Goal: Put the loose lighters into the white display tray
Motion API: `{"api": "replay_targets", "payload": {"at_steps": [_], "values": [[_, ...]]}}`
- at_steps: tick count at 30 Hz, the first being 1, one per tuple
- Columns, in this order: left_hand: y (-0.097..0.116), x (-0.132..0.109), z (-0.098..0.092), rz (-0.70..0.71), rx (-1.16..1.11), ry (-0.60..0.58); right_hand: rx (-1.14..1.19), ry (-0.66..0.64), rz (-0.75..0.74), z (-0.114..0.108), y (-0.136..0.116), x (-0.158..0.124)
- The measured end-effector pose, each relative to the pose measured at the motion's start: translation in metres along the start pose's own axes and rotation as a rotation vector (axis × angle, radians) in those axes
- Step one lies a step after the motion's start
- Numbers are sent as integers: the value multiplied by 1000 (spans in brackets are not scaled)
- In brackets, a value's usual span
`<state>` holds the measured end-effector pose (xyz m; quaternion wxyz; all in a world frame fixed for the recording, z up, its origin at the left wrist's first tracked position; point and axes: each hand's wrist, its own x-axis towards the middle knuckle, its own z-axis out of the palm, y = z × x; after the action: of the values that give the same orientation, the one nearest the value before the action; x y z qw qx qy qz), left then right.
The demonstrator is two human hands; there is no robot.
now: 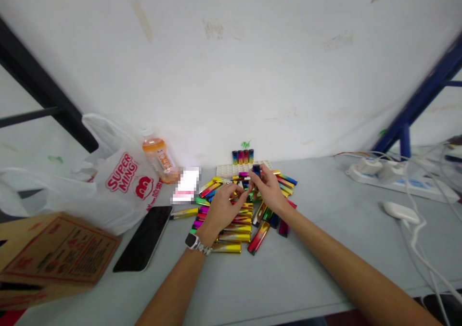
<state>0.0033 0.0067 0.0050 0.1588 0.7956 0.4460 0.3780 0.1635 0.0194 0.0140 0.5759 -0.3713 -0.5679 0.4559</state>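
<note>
Right above the heap of metallic coloured tubes (234, 220), both hands meet at mid-desk. The right hand (269, 189) pinches a dark-tipped tube (256, 170) held roughly upright, and the left hand (221, 209), wearing a wristwatch (193, 242), closes its fingertips on the tube's lower end, so neither hand is nearer. Just beyond stands a white tray (231, 169) with four tubes upright in it, close to the wall. Loose tubes lie mostly crosswise. A phone (144, 239) and plastic bag (119, 181) sit left; a power strip (386, 174) and cables lie well apart, right. Bare desk (288, 278) lies nearer the person.
</note>
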Motion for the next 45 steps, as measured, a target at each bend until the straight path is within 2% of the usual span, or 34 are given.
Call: {"api": "replay_targets", "payload": {"at_steps": [3, 8, 11, 15, 21, 26, 32, 36, 45], "values": [[2, -1, 1, 23, -3, -11, 123, 74, 109, 2, 2, -7], [0, -1, 1, 20, 5, -14, 324, 30, 264, 1, -1, -11], [-2, -1, 1, 12, 3, -13, 387, 50, 359, 2, -4, -11], [-3, -1, 2, 14, -6, -7, 384, 84, 381, 5, -5, -12], [-4, -1, 3, 22, 0, -8, 256, 202, 396, 10, -3, -13], [-4, -2, 3, 25, -5, -9, 197, 218, 379, 12, 0, -14], [-1, -1, 2, 17, 2, -15, 272, 137, 379, 11, 5, -15], [-1, -2, 1, 17, 0, -22, 289, 104, 247, 12, 6, -15], [-3, -1, 2, 21, 6, -17, 15, 118, 82, 14, 9, -20]]}}
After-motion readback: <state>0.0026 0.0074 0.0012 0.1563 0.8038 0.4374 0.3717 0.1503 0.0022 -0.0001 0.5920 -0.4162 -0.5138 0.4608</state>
